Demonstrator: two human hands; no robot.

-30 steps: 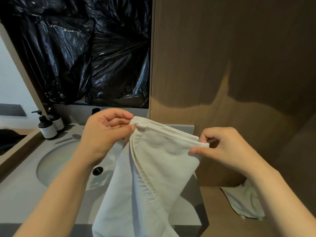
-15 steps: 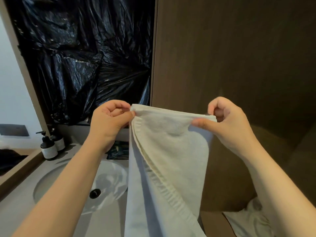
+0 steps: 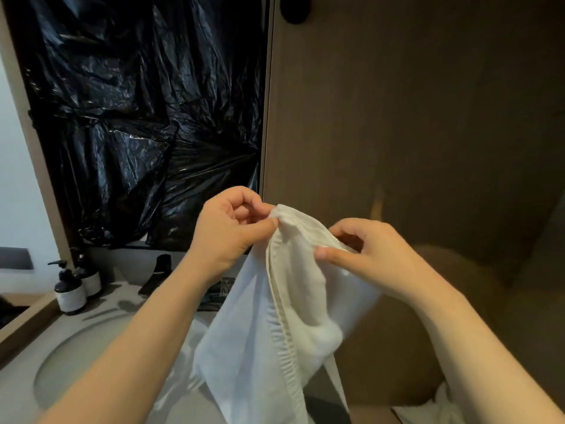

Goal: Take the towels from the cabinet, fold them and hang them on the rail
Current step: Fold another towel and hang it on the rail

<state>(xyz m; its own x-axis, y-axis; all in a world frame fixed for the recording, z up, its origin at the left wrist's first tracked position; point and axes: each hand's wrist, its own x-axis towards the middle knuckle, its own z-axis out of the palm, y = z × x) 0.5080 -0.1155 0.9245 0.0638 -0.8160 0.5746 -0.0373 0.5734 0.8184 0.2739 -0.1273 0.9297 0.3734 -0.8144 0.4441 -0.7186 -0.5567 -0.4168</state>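
Observation:
A white towel (image 3: pixel 275 341) hangs in front of me over the basin, folded lengthwise with its hemmed edge running down the middle. My left hand (image 3: pixel 226 231) pinches its top left corner. My right hand (image 3: pixel 367 255) pinches the top edge close beside it, so the upper edge bunches between them. A second white towel (image 3: pixel 428 408) lies crumpled at the bottom right, partly hidden by my right arm. No rail is in view.
A grey counter with a round basin (image 3: pixel 76 371) lies below left, with a black tap (image 3: pixel 157 272) and two dark pump bottles (image 3: pixel 70 293). Black plastic sheeting (image 3: pixel 146 117) covers the wall behind. A brown wooden panel (image 3: pixel 412 117) fills the right.
My hands have come much closer together, gathering the towel's top edge that was stretched flat before. The towel now sags and bunches between them.

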